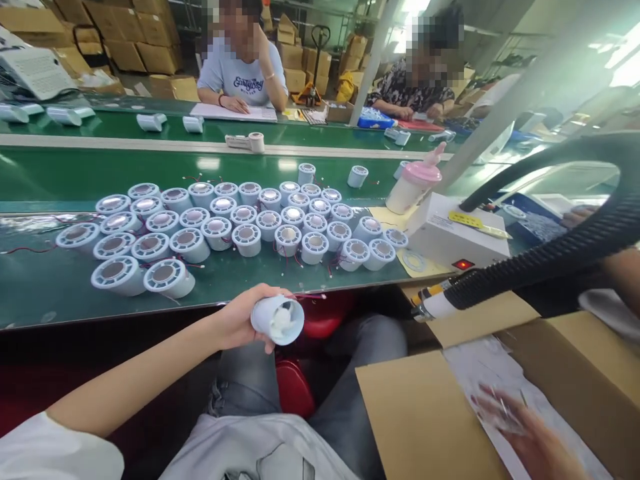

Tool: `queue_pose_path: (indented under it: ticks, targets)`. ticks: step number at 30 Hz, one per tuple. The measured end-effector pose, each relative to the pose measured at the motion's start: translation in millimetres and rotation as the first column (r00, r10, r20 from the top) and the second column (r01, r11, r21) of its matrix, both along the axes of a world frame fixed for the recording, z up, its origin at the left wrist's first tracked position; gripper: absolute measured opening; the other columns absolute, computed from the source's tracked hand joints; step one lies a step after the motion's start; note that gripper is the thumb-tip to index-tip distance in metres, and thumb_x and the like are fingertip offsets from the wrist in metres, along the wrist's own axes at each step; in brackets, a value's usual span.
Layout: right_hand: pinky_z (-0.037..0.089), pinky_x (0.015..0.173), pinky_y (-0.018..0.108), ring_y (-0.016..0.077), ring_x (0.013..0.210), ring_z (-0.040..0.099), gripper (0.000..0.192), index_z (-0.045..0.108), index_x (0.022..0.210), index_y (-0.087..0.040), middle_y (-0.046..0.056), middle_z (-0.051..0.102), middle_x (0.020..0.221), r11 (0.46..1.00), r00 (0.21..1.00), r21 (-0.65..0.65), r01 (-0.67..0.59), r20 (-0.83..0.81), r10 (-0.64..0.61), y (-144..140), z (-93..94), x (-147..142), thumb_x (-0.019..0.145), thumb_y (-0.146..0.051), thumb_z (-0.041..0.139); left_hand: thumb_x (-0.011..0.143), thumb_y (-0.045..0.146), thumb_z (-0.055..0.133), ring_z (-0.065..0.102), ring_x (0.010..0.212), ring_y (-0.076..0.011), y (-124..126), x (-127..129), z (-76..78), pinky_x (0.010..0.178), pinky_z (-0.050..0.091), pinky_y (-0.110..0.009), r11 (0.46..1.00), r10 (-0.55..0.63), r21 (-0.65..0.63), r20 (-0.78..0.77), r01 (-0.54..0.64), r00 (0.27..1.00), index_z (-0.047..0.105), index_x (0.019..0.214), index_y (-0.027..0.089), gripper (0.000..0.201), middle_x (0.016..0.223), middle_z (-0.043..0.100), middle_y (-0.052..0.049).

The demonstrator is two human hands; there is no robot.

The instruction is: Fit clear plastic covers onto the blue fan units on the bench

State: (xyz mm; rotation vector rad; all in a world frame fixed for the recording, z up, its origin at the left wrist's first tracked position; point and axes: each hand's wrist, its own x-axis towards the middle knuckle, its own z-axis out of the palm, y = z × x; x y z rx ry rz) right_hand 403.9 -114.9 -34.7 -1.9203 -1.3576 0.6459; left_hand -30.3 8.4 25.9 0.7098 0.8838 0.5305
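Observation:
My left hand [243,318] is wrapped round a light blue cylindrical fan housing [265,316], its open end towards me. White fan blades [284,321] show inside, and a thin red and dark wire trails from the housing. Over at the lower right, my right hand [537,433] reaches into an open cardboard box [425,407] with a pale plastic liner [483,367]. That hand is smeared by motion; something clear shows near its fingers, and I cannot tell whether they grip it. Many similar fan housings [247,239] stand grouped on the green bench ahead.
A white box with a red-lit switch [463,264] stands on the bench's right, beside a pink-lidded cup [417,183]. A black corrugated hose [530,257] arches over the right side. Across the green conveyor [210,163], two people sit working. Another person's arm [623,273] shows at right.

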Motion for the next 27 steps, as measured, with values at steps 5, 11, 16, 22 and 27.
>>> queue_pose_path:
  ticks: [5, 11, 16, 22, 27]
  targets:
    - [0.051, 0.094, 0.043, 0.0296, 0.117, 0.056, 0.044, 0.055, 0.13, -0.029, 0.01, 0.055, 0.131, 0.829, 0.833, 0.149, -0.539, 0.238, 0.499, 17, 38.3, -105, 0.086, -0.032, 0.055, 0.081, 0.047, 0.055, 0.051, 0.05, -0.0091, -5, 37, -12.7, 0.032, 0.034, -0.015, 0.947, -0.317, 0.026, -0.062, 0.319, 0.946, 0.059, 0.089, 0.014, 0.033, 0.074, 0.058, -0.003]
    - [0.052, 0.084, 0.049, 0.0328, 0.107, 0.053, 0.032, 0.068, 0.106, -0.024, 0.014, 0.053, 0.128, 0.781, 0.716, 0.129, -0.611, 0.511, 0.476, 42, 30.9, -183, 0.078, -0.011, 0.059, 0.088, 0.036, 0.049, 0.054, 0.069, -0.0113, -9, 51, -14.6, 0.057, 0.046, -0.021, 0.699, -0.368, 0.441, -0.454, 0.563, 0.812, 0.064, 0.095, 0.017, 0.025, 0.09, 0.062, -0.003]
    - [0.051, 0.088, 0.038, 0.0242, 0.105, 0.057, 0.011, 0.061, 0.072, -0.02, 0.009, 0.056, 0.115, 0.768, 0.772, 0.108, -0.631, -0.008, 0.636, 44, 34.3, -181, 0.075, -0.019, 0.071, 0.081, 0.036, 0.063, 0.057, 0.095, -0.019, -15, 45, -18.4, 0.086, 0.046, -0.032, 0.582, -0.108, 0.665, -0.508, 0.469, 0.854, 0.06, 0.108, 0.021, 0.032, 0.104, 0.061, -0.005]
    - [0.053, 0.061, 0.026, 0.0186, 0.086, 0.061, 0.025, 0.063, 0.065, -0.019, 0.008, 0.057, 0.096, 0.921, 0.829, 0.11, -0.373, -0.408, 0.384, 43, 37.8, -188, 0.085, -0.034, 0.059, 0.059, 0.042, 0.082, 0.053, 0.11, -0.0259, -15, 40, -37.4, 0.097, 0.044, -0.04, 0.459, -0.106, 0.748, -0.49, 0.479, 0.865, 0.064, 0.116, 0.024, 0.062, 0.117, 0.053, -0.01]
    - [0.057, 0.064, 0.03, 0.0228, 0.091, 0.064, 0.027, 0.063, 0.057, -0.019, 0.007, 0.064, 0.094, 0.975, 0.713, 0.048, -0.215, -0.675, 0.191, 47, 34.6, -186, 0.07, -0.039, 0.076, 0.065, 0.033, 0.08, 0.054, 0.117, -0.0267, -12, 39, -41.2, 0.098, 0.046, -0.04, 0.53, -0.25, 0.703, -0.405, 0.474, 0.879, 0.054, 0.127, 0.026, 0.068, 0.127, 0.057, -0.01]
